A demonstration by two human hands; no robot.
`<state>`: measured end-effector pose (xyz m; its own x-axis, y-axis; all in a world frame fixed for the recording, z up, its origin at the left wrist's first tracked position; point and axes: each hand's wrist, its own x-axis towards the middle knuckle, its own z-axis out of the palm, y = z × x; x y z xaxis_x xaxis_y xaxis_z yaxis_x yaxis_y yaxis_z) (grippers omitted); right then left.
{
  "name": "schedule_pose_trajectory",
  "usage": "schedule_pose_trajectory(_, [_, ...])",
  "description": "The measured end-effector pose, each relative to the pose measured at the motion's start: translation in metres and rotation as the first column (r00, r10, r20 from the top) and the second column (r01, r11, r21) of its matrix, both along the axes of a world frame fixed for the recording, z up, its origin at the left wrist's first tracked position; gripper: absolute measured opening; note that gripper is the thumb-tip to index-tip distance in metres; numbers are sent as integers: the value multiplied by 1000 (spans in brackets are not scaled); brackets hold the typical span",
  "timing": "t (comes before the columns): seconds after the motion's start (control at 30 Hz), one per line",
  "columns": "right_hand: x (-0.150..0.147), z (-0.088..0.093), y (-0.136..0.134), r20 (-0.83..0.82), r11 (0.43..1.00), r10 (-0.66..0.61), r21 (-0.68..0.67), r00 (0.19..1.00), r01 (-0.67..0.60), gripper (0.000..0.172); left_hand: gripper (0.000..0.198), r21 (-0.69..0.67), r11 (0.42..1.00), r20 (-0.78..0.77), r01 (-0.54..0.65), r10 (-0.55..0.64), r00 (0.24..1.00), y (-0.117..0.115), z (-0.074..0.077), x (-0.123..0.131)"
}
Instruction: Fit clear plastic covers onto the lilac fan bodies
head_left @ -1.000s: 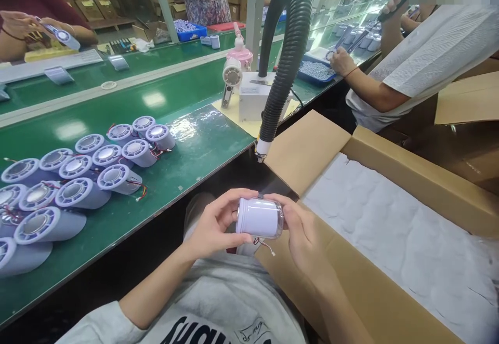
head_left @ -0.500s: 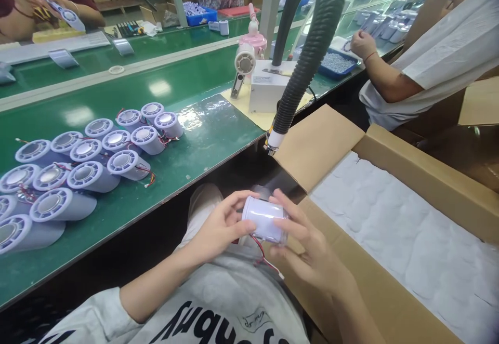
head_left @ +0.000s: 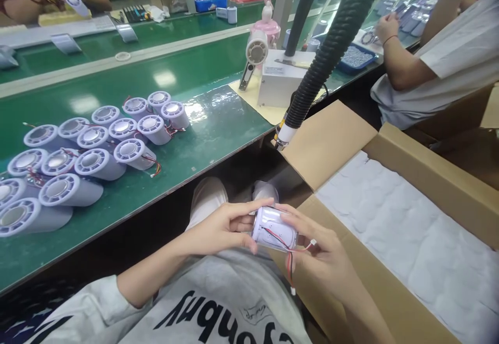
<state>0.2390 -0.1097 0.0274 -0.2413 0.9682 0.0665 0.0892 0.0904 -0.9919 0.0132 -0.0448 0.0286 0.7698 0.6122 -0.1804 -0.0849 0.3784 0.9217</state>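
Above my lap, a pale lavender cylindrical fan housing (head_left: 274, 228) lies on its side between my two hands. Red and black wires (head_left: 289, 263) with small white plugs come out of its side and dangle below it. My left hand (head_left: 230, 225) grips the left end, thumb below and fingers above. Around the right end, the fingers of my right hand (head_left: 317, 237) are wrapped. On the green bench to the left stand several similar fan housings (head_left: 93, 162) with round silver centres and loose wires.
An open cardboard box (head_left: 343, 229) with white wrapped contents is at my right. A black corrugated hose (head_left: 331, 48) hangs over the bench edge. Behind it are a grey-white box (head_left: 280, 81) and a handheld fan (head_left: 255, 53). Co-workers sit across the bench and at the right (head_left: 409, 58).
The fan housing has been turned in my hands, so the side with the wire exit now faces me. The whole view has shifted slightly, with the bench appearing further right and higher.
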Motion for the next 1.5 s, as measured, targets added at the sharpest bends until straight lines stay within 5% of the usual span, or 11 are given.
schedule_pose_trajectory(0.13, [2, -6, -1, 97, 994, 20, 106, 995, -30, 45, 75, 101, 995, -11, -12, 13, 1000, -2, -6, 1])
schedule_pose_trajectory(0.3, [-1, 2, -2, -61, 992, -14, -126, 998, 6, 60, 74, 426, 899, 10, -98, 104, 995, -6, -10, 3])
schedule_pose_trajectory(0.4, [-4, 8, -3, -122, 980, -72, -192, 990, 48, 49, 78, 531, 837, 49, -130, 123, 991, -5, -9, 3])
schedule_pose_trajectory(0.53, [-6, 10, -8, -6, 984, -178, -28, 984, 178, 51, 88, 378, 922, -7, -87, 96, 995, -3, -3, 2])
schedule_pose_trajectory(0.67, [-8, 9, -13, 118, 967, -231, 137, 966, 215, 52, 71, 180, 982, -69, -56, 69, 995, -4, 2, 2])
schedule_pose_trajectory(0.9, [-6, 16, -11, 58, 987, -121, -101, 991, 126, 60, 65, 283, 951, -17, -126, 136, 991, -10, 4, 2])
schedule_pose_trajectory(1.03, [-7, 17, -12, 24, 991, -120, -63, 992, 121, 52, 69, 274, 954, -25, -121, 133, 991, -10, 5, 1])
schedule_pose_trajectory(1.27, [-7, 8, -18, 90, 987, -131, 106, 987, 121, 51, 65, 61, 998, -28, -13, 15, 999, -7, 6, 2])
schedule_pose_trajectory(1.5, [-7, 15, -13, -57, 994, -69, -92, 996, 64, 60, 70, 252, 963, -44, -93, 108, 993, -14, 6, 4])
